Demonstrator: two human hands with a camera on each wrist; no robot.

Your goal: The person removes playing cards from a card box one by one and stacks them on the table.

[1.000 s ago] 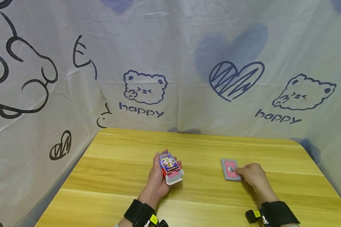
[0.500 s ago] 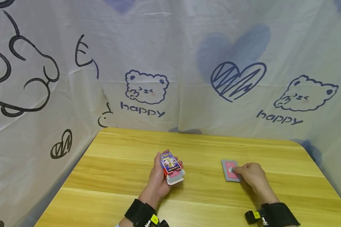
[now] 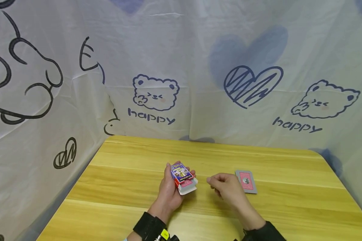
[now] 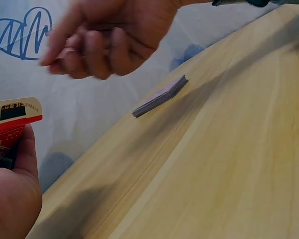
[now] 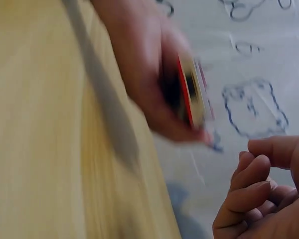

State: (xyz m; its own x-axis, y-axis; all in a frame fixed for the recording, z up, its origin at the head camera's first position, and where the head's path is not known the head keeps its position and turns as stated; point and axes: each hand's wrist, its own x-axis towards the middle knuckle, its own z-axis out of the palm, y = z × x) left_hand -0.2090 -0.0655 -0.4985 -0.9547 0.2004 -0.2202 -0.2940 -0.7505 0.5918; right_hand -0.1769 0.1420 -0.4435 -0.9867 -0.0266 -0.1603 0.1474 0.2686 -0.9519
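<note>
In the head view my left hand [image 3: 168,194] grips a playing card box [image 3: 181,172], palm up, thumb along one side. The box is blue and red; its white end flap [image 3: 187,189] stands open toward me, and a red-backed card [image 3: 187,183] shows at the opening. Between the box and the card stack hovers my right hand [image 3: 231,191], fingers loosely curled, nothing visible in them. Just beyond it a stack of red-backed playing cards [image 3: 249,184] lies on the table, partly overlapped by the hand. The left wrist view shows this stack [image 4: 160,97] side-on.
The wooden table [image 3: 123,160] runs back to a white cloth [image 3: 199,100] printed with bears and hearts. Another cloth wall [image 3: 81,110] rises on the left. Black straps with cameras sit on both wrists, the left strap [image 3: 147,226] showing more fully.
My right hand has left the card stack and moved left toward the box. The stack stays in place on the table. My left hand, still holding the box, has barely moved.
</note>
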